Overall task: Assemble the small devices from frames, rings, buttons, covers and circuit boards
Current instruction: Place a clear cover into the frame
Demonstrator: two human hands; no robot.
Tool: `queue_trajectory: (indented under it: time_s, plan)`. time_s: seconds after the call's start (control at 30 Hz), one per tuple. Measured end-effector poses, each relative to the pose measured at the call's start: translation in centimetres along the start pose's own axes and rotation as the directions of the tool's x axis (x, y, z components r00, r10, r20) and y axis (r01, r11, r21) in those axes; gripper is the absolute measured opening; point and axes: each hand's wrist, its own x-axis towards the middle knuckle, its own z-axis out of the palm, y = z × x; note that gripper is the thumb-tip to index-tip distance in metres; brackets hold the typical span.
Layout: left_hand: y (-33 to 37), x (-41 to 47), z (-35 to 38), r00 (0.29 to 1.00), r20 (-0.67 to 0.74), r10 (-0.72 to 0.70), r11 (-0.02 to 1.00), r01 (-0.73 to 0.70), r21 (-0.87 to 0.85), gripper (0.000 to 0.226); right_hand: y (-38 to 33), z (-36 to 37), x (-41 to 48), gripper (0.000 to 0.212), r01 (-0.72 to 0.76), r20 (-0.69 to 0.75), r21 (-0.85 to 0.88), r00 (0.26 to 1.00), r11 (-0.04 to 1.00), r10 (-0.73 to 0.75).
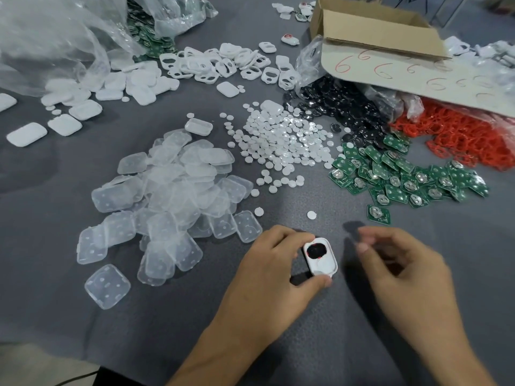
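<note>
Head view.
— Where's the white frame (320,257)?
— Your left hand (267,263) pinches it, long axis pointing away from you.
— And the circuit boards (404,176)?
— Ahead of your right hand (401,268), the nearer one. It's blurred, fingers curled, contents unclear.

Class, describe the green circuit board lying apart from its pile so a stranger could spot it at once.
Find the cardboard box at top right, then the heap of green circuit boards below it. At the heap's near edge, just beyond the right hand, one board lies apart, the closest of all to that hand.
</note>
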Motion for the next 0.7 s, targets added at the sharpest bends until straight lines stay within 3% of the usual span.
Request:
queue_trajectory:
  time_s: [0.07,0.17,0.3,0.4,0.47,0.57,0.7]
  plan:
    - [0.0,-0.1,0.0,1.000,-0.001,0.016,1.000,-0.016,0.015,0.057,0.4,-0.5,1.8,0.021,-0.016,-0.082,-0.127,0.997,0.992,0.006]
    - [-0.1,-0.1,0.0,0.999,-0.014,0.040,0.998,-0.039,0.043,0.059,0.6,-0.3,4.0,0.043,-0.062,-0.042,-0.295,0.998,0.954,0.052]
    - [0.0,-0.1,0.0,0.999,-0.032,0.043,0.998,-0.042,0.037,0.063,0.0,0.4,4.5,0.034,-0.069,-0.008,-0.323,0.997,0.944,0.071]
    - [0.5,0.1,0.1,0.987,-0.160,-0.002,0.999,-0.005,-0.040,0.047,-1.6,0.5,3.8,0.032,0.006,-0.028,-0.313,0.999,0.950,-0.016]
    - [0.8,0.2,-0.1,0.938,-0.344,-0.054,0.997,0.030,-0.076,0.028,-3.9,1.5,3.0,0.028,0.163,0.057,-0.259,0.987,0.952,-0.153]
    - [1.0,0.2,-0.8,0.805,-0.567,-0.177,0.982,0.105,-0.156,0.021,-7.7,4.8,2.2,0.024,0.400,0.314,-0.151,0.887,0.904,-0.339]
    - [0.5,-0.1,-2.0,0.698,-0.628,-0.345,0.930,0.162,-0.330,0.031,-9.9,8.3,1.8,0.019,0.516,0.500,-0.193,0.784,0.835,-0.369]
